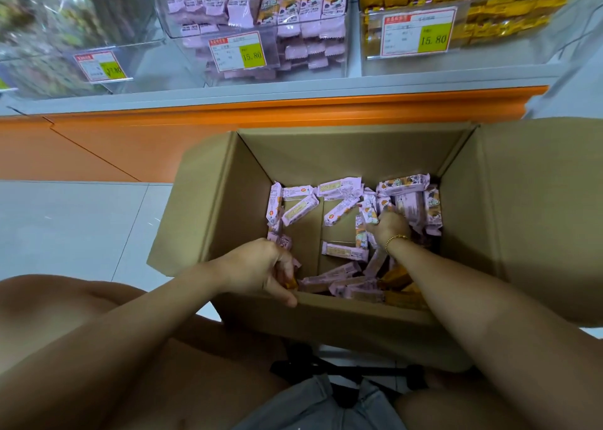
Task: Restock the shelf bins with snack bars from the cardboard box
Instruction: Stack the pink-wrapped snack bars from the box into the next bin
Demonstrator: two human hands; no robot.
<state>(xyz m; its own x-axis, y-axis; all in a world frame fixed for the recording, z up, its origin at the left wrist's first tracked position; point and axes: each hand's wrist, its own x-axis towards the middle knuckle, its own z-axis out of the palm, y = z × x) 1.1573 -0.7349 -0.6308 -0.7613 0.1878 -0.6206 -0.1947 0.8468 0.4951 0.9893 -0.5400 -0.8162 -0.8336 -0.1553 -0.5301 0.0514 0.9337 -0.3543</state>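
The pink shelf bin (192, 60) is seen up above, already quite full. The cardboard box (208, 207) is set on the floor below it, flaps open, with snack bars (342, 250) spread thin over its bottom. The right hand (390, 225) is down in the pile on the right, fingers curled round a few bars. The left hand (261, 266) is curled at the near corner; whether a bar is held there cannot be told. The bars are likely light, crinkly and slippery, so they are best gripped round the middle and not squeezed hard.

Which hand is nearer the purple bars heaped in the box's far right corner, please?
Right: the right hand grips bars in that heap; the left hand is at the near left corner.
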